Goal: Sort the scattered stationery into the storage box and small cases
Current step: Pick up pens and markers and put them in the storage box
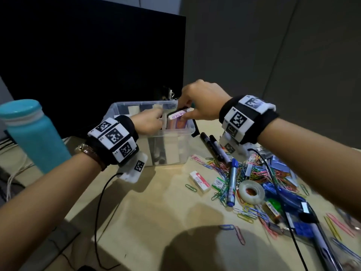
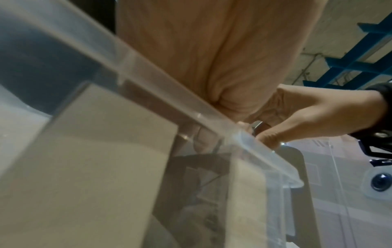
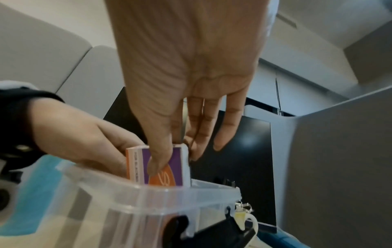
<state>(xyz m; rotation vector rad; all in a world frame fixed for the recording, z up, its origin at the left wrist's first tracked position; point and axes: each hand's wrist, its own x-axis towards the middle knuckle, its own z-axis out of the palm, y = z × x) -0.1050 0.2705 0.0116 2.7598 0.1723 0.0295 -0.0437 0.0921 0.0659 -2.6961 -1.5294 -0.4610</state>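
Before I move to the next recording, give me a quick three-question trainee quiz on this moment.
1. True or false: the eraser box is lying flat on the table.
2. Which hand pinches the eraser box: A) right hand, B) left hand?
3. Fill in: the tape roll lies among the scattered ____.

Key: 1 false, it stands partly inside the clear storage box; 2 A; 3 paper clips.

A teal bottle [image 1: 33, 132] stands beside a dark monitor [image 1: 88, 61]
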